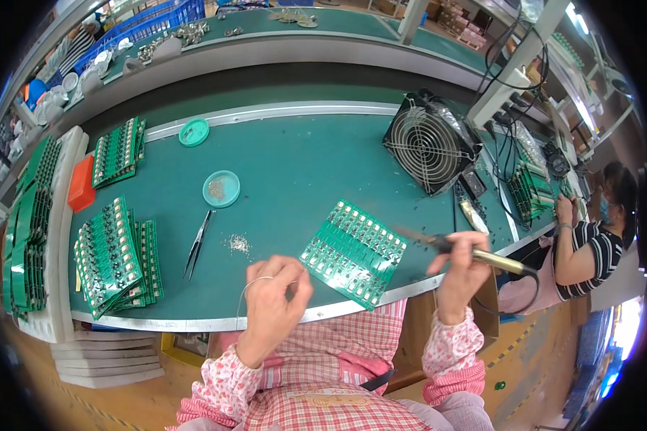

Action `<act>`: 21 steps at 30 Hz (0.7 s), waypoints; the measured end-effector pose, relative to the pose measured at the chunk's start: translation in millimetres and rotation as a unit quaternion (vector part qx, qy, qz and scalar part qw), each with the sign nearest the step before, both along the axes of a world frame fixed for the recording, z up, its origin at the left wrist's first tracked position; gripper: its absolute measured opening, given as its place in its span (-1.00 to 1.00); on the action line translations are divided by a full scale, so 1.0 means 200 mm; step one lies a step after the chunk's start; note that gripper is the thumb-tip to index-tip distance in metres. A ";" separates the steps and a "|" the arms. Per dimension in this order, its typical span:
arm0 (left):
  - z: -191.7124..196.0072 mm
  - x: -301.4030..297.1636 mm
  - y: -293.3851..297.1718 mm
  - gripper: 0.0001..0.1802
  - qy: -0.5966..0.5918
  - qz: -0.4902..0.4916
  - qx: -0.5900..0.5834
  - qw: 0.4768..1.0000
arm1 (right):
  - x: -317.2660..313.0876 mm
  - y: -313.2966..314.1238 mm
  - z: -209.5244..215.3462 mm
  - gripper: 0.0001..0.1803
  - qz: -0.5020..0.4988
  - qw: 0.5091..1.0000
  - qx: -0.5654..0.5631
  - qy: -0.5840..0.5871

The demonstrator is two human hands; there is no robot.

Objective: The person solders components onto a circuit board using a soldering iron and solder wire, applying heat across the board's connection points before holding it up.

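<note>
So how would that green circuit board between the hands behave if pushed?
The circuit board probably stays stiff: its edges look straight. Lying flat on the table, it would likely slide, not tip. Its small exposed parts may break.

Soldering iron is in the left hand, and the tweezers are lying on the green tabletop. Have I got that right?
Not quite: the head view shows the soldering iron in the right hand. The tweezers are indeed lying on the green tabletop.
</note>
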State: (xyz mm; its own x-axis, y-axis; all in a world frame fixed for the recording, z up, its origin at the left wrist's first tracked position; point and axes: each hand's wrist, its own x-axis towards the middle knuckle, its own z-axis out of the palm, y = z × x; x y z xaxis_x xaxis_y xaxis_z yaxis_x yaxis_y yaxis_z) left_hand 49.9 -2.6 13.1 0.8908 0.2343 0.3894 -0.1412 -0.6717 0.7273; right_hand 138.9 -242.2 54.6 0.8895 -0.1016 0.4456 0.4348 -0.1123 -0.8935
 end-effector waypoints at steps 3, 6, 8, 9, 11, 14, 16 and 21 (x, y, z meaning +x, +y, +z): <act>-0.03 0.00 0.00 -0.87 -0.005 0.003 0.013 1.000 | -0.03 0.11 -0.07 -0.84 0.120 0.987 0.009 0.106; -0.04 -0.01 -0.01 -0.82 -0.015 -0.003 0.017 1.000 | -0.04 0.19 -0.11 -0.82 0.162 0.970 0.030 0.178; -0.04 -0.02 -0.01 -0.80 -0.013 -0.005 0.013 1.000 | -0.03 0.22 -0.12 -0.81 0.170 0.968 0.025 0.185; -0.03 -0.02 -0.01 -0.80 -0.009 -0.008 0.016 1.000 | -0.03 0.23 -0.12 -0.80 0.176 0.966 0.026 0.188; -0.03 -0.02 -0.01 -0.79 -0.003 -0.011 0.016 1.000 | -0.03 0.24 -0.13 -0.79 0.184 0.964 0.023 0.191; -0.03 -0.01 -0.01 -0.79 -0.002 -0.014 0.022 1.000 | -0.02 0.25 -0.14 -0.79 0.186 0.962 0.015 0.198; -0.03 -0.01 -0.01 -0.79 -0.003 -0.018 0.027 0.999 | -0.01 0.26 -0.15 -0.79 0.189 0.961 0.015 0.201; -0.04 0.00 -0.01 -0.80 0.004 -0.016 0.042 0.999 | 0.00 0.26 -0.16 -0.79 0.192 0.958 0.015 0.210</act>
